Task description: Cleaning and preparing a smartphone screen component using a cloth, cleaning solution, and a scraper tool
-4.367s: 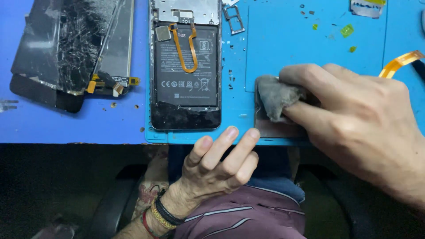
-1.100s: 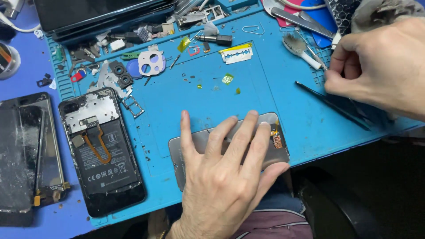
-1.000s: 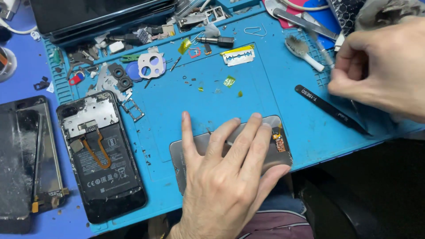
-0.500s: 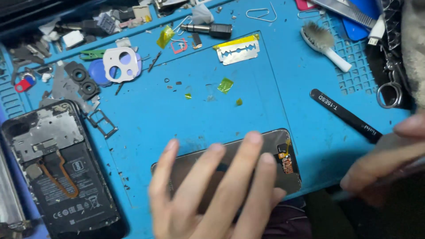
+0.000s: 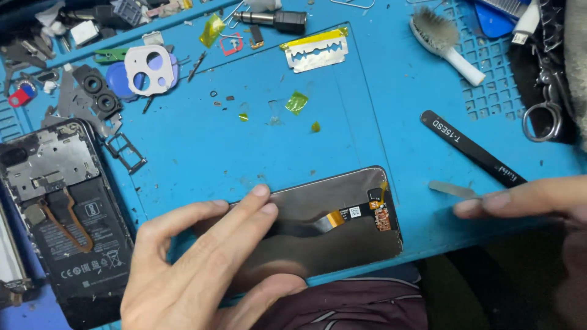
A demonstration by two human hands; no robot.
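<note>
On blue mat (image 5: 379, 122): left hand (image 5: 195, 269) flat on screen panel (image 5: 330, 226); right hand (image 5: 526, 201) pinching metal pry tool (image 5: 449, 189).

1. We see a blue work mat (image 5: 379, 110) spread over the tabletop.
2. An opened phone body (image 5: 64, 214), battery showing, lies at the left.
3. A razor blade (image 5: 316, 55) rests at the far middle, with yellow-green tape scraps (image 5: 296, 101) nearer on the mat.
4. A white camera frame (image 5: 150, 68) sits far left among small loose parts.
5. A small white-handled brush (image 5: 445, 40) lies far right.
6. Black tweezers (image 5: 471, 148) lie at the right.
7. A SIM tray (image 5: 125, 153) lies just beside the phone body.
</note>
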